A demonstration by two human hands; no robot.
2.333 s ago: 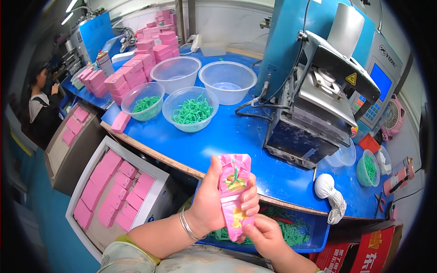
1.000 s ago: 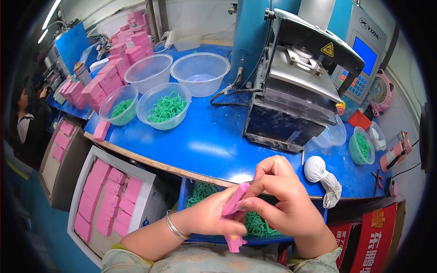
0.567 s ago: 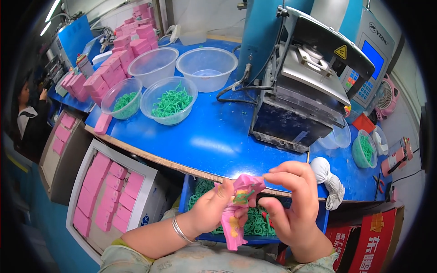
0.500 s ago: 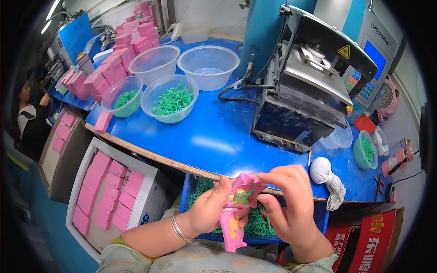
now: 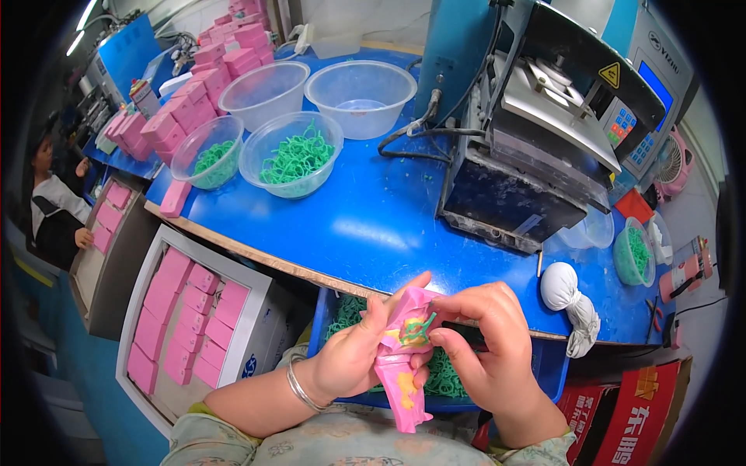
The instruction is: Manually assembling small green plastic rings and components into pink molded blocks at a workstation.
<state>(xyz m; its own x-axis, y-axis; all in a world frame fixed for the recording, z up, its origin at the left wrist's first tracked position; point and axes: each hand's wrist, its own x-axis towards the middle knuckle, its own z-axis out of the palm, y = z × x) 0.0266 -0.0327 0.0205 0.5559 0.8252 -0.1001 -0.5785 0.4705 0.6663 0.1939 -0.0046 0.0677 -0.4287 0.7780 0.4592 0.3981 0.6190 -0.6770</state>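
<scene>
Closest to us, our left hand (image 5: 353, 357) grips a pink packet (image 5: 404, 365) from its left side, fingers closed around it and thumb raised along its upper edge. Our right hand (image 5: 489, 349) meets the packet from the right, its fingers (image 5: 451, 342) pinched shut on a green ring piece (image 5: 416, 330) at the packet's open top. A silver bangle (image 5: 299, 388) sits on our left wrist. The packet hangs upright just in front of the desk edge, above a blue bin (image 5: 544, 373) holding more green rings.

To the lower left we see a white box (image 5: 198, 311) packed with pink packets in rows. On the blue desk (image 5: 373, 225), a white cloth bundle (image 5: 567, 299) lies near the right edge, and a grey and black machine (image 5: 544, 147) stands beyond it. Further left sit two clear bowls of green rings (image 5: 295, 155), with two clear bowls (image 5: 361, 85) behind them. Farthest back, pink boxes (image 5: 202, 85) are stacked, and another person (image 5: 54, 210) sits at the far left.
</scene>
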